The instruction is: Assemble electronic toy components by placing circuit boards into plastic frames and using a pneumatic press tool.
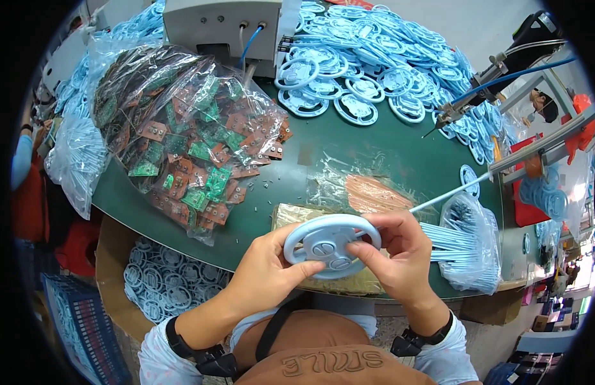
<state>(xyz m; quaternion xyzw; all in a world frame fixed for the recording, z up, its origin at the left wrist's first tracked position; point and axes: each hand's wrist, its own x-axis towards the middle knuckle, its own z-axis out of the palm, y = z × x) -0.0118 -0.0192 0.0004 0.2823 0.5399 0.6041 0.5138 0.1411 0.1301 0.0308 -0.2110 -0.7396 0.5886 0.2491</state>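
Both hands hold a light blue toy steering wheel [332, 247] in front of my body, its round hub facing up. My left hand [275, 260] grips the left rim, thumb pressed on the hub's lower left. On the opposite side my right hand [400, 253] pinches the rim, with its thumb on the hub. A thin pale blue stick [451, 192] runs from the right hand's fingers up and to the right; how it sits in the fingers is hidden. Beneath the wheel lies a block wrapped in tan tape [355, 283].
A clear bag of green and brown circuit boards [188, 154] covers the left of the green table [297, 173]. Blue wheels [374, 58] are heaped at the back. A bag of blue sticks [474, 247] lies right, below a metal-tipped tool arm [448, 115]. A grey machine [223, 29] stands behind.
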